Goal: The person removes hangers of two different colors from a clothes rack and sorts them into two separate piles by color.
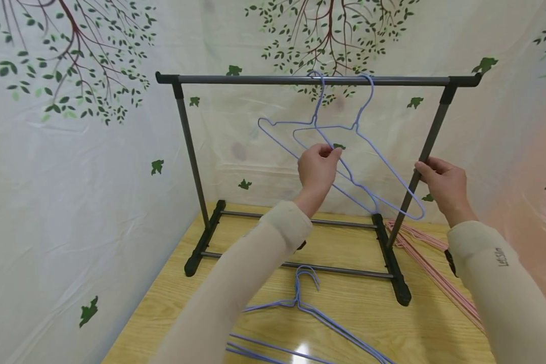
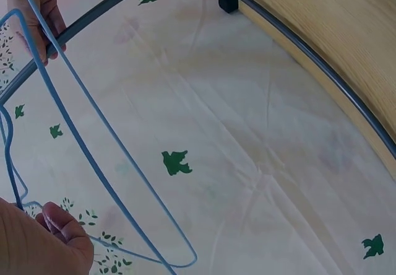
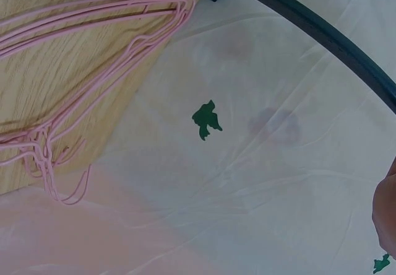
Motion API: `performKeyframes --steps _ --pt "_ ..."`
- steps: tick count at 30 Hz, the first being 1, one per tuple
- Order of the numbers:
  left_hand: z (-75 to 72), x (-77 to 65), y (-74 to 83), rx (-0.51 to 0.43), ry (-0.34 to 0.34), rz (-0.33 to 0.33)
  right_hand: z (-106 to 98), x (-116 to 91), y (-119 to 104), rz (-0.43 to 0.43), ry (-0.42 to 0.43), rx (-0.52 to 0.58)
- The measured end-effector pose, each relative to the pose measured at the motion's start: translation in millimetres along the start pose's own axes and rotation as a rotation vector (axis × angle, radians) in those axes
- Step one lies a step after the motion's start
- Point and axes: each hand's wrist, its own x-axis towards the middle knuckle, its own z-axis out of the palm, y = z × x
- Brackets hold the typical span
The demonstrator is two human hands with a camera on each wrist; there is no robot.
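Two blue wire hangers hang by their hooks from the top rail (image 1: 255, 80) of a dark clothes rack. My left hand (image 1: 317, 169) pinches the sloping side of the left blue hanger (image 1: 315, 119), with thumb and fingers bent together at the wire. Just to the right hangs the second blue hanger (image 1: 356, 126), its lower corner overlapping the rack's right post. My right hand (image 1: 447, 189) holds that right post (image 1: 432, 134) partway up, thumb in front and fingers behind. Only an edge of this hand (image 3: 385, 216) shows in the right wrist view.
More blue hangers (image 1: 297, 302) lie on the wooden table (image 1: 150, 323) before the rack, partly behind my left sleeve. A bundle of pink hangers (image 3: 93, 98) lies on the table right of the rack. A pale curtain (image 1: 86, 212) with leaf prints stands behind.
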Motion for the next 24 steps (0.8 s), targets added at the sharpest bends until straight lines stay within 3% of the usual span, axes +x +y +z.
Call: performKeyframes --steps 14,24 --pt "-37.9 8.9 -5.2 0.01 -0.055 0.063 1.2 0.8 1.3 0.028 0.003 0.024" --pt "-67.2 5.3 -15.7 0.031 -0.118 0.077 1.8 1.0 0.5 0.024 0.011 0.014"
